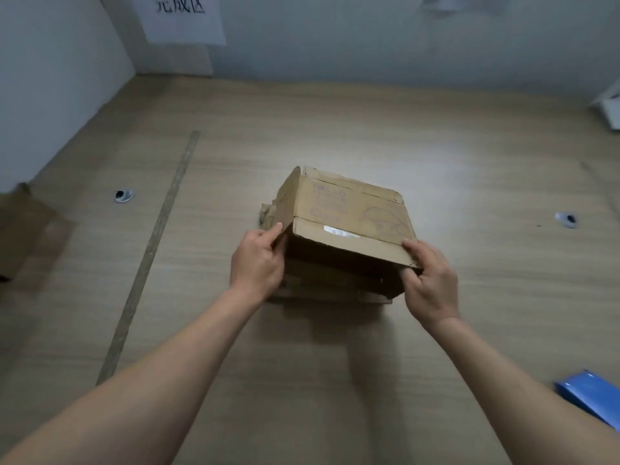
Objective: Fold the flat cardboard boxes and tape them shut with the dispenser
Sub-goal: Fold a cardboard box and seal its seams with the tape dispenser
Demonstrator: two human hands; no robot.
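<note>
A worn brown cardboard box [349,213] stands in the middle of the wooden table [335,122], its top flaps folded down and a side flap raised at its left. My left hand [258,263] pinches the lower edge of that left flap between thumb and fingers. My right hand [429,280] grips the near right corner of the top flap, fingers above and thumb below. Crumpled cardboard sticks out behind the box on the left. No tape dispenser is in view.
A blue object [590,397] lies at the table's right front edge. Two round cable holes [124,195] [567,219] flank the box. A seam strip [154,250] runs down the left. Brown cardboard [23,229] sits at far left, a white thing [610,109] at far right, a paper sign [183,18] on the wall.
</note>
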